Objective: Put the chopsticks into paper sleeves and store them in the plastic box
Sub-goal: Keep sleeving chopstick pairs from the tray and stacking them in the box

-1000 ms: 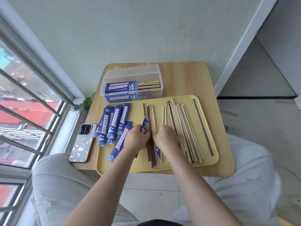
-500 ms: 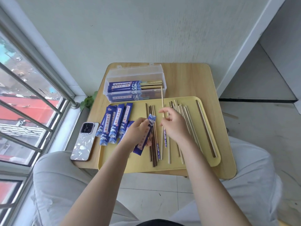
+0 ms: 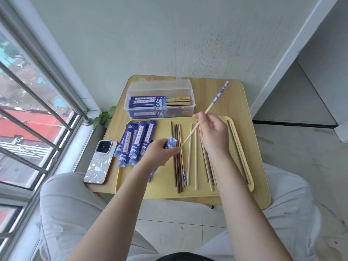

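Now right hand (image 3: 212,136) has raised chopstick (image 3: 211,106)

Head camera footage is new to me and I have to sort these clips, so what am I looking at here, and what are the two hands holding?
There is no machine here: a person wears a camera on the head, looking down at their own arms. In front is a small wooden table bearing a yellow tray. The left hand holds a blue paper sleeve by its open end. The right hand pinches one pale chopstick with a blue patterned top, its thin tip aimed at the sleeve's mouth. More empty sleeves and loose chopsticks lie on the tray. Behind it, a clear plastic box holds finished sleeved pairs. A phone lies left of the tray.
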